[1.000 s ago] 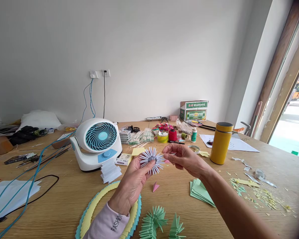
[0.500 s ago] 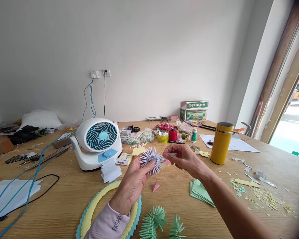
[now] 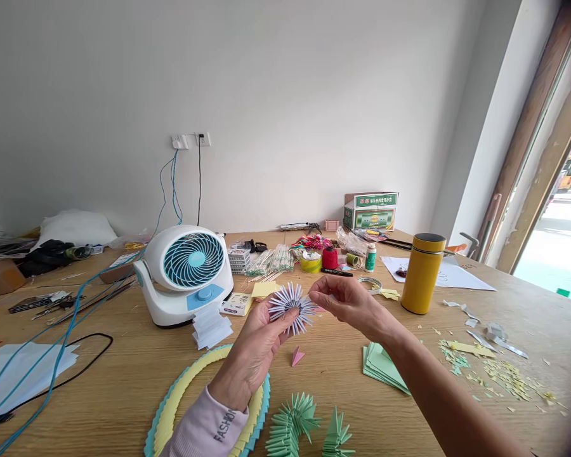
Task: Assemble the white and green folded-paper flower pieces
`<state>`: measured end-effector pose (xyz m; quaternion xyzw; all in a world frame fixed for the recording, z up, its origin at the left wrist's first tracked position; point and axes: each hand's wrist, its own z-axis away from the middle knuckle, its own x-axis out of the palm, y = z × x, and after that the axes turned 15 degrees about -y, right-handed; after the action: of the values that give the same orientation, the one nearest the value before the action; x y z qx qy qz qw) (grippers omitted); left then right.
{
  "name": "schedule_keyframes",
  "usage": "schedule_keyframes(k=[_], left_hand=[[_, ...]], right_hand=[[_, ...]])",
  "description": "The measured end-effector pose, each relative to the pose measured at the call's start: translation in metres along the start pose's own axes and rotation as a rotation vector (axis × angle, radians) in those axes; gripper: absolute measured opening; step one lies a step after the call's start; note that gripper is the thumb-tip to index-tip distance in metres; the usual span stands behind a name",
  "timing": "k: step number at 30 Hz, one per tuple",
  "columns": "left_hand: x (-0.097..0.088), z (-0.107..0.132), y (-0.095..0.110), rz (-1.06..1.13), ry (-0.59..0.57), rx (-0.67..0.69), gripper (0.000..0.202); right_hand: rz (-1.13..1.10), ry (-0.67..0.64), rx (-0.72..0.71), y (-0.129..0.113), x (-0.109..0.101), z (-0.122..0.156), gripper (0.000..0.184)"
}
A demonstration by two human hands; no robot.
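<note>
My left hand (image 3: 257,346) grips a round, spiky folded-paper piece (image 3: 291,306) in pale lilac, its thumb pressed near the dark centre. At the right edge of that piece, my right hand (image 3: 345,299) has its thumb and forefinger pinched together; whatever they hold is too small to make out. A small pink folded-paper piece (image 3: 297,357) lies on the table below the hands. Under my left forearm rests a yellow and blue folded-paper ring (image 3: 181,397). Green folded-paper chains (image 3: 292,422) sit at the front.
A white fan (image 3: 190,273) stands left of my hands. To the right are green paper sheets (image 3: 383,368), a yellow bottle (image 3: 423,274) and scattered paper scraps (image 3: 509,381). Behind lie bundled sticks (image 3: 278,260), red thread (image 3: 330,258) and a roll of tape (image 3: 372,285).
My right hand has shifted slightly left, its fingertips now at the edge of the lilac paper piece. My left hand has barely moved.
</note>
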<state>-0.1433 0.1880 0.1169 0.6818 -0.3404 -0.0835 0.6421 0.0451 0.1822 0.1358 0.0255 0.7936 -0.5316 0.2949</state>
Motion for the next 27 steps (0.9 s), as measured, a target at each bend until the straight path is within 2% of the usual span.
schedule_keyframes(k=[9, 16, 27], left_hand=[[-0.0007, -0.0013, -0.0011, 0.003, 0.016, 0.014, 0.037], [0.0005, -0.0020, 0.0004, 0.056, 0.020, 0.007, 0.037], [-0.0012, -0.0022, -0.0020, 0.030, 0.017, 0.022, 0.039]], right_hand=[[0.094, 0.028, 0.017, 0.0104, -0.0021, -0.0016, 0.025], [0.187, 0.092, -0.037, 0.0048, -0.0005, -0.0006, 0.024], [0.166, 0.096, -0.052, 0.0068, -0.0008, -0.0023, 0.023]])
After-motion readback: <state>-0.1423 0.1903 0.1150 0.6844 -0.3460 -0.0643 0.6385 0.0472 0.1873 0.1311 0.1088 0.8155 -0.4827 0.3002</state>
